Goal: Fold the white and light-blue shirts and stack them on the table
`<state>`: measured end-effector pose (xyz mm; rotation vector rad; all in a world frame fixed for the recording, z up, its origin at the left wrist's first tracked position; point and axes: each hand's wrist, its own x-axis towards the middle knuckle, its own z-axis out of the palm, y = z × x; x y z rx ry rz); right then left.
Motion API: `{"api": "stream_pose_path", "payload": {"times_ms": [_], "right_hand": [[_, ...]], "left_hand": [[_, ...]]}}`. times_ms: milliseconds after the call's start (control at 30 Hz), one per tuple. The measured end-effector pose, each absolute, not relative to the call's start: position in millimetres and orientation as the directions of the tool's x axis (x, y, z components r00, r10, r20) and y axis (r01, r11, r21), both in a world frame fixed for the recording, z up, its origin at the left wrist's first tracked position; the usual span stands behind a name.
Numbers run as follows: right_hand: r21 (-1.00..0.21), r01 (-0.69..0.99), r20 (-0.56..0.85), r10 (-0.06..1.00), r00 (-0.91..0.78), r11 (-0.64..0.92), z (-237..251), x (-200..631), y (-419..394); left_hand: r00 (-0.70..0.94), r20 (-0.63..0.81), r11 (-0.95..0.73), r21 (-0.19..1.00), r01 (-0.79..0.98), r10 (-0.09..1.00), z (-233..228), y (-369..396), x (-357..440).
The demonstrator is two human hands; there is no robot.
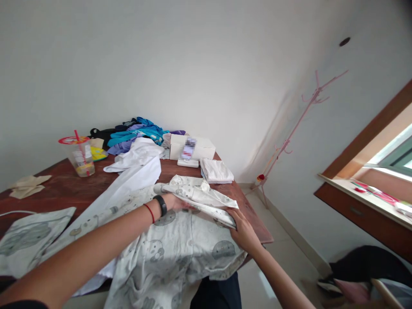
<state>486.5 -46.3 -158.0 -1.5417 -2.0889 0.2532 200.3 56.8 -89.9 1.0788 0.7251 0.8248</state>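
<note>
A white shirt (189, 240) with grey cartoon animal heads lies spread over the front of the table, its lower part hanging past the edge. Its upper part is folded over in a loose flap. My left hand (175, 201) reaches under this flap from the left, closed on the cloth, with its fingertips partly hidden by the fabric. At the flap's right end, my right hand (243, 227) grips the folded edge, thumb and fingers around it. A black band and a red string circle my left wrist.
On the wooden table (106, 180) lie a white garment (141, 167), a heap of coloured clothes (141, 131), a plastic cup (82, 159) with a straw, a white box (201, 148) and a folded cloth (217, 170). A pink coat stand (296, 126) leans into view at right.
</note>
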Motion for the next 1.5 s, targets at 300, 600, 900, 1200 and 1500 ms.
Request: {"api": "stream_pose_path", "payload": {"times_ms": [300,600,900,1200,1500], "right_hand": [[-0.475,0.765,0.117,0.893,-0.435,0.435,-124.5,504.8,-45.2],[-0.680,0.654,0.173,0.939,-0.296,0.332,-111.7,523.4,1.4],[-0.472,0.832,0.235,0.951,-0.200,0.291,-114.4,511.0,28.1],[-0.535,0.787,0.456,0.889,-0.038,0.308,-90.3,467.1,-50.0],[-0.354,0.622,0.346,0.716,-0.606,0.698,-124.2,404.3,-144.6]], "left_hand": [[0.618,-0.172,0.260,0.964,-0.054,0.767,-36.7,-22.9,109.5],[0.612,-0.011,-0.355,0.807,0.472,0.791,-58.0,-75.9,77.4],[0.809,0.053,-0.809,0.108,0.578,0.585,-104.7,-141.4,121.8],[0.532,0.327,-0.624,0.452,0.638,0.781,-110.7,-121.5,125.3],[0.027,-0.035,0.027,0.964,0.264,0.999,-53.7,-66.8,100.7]]}}
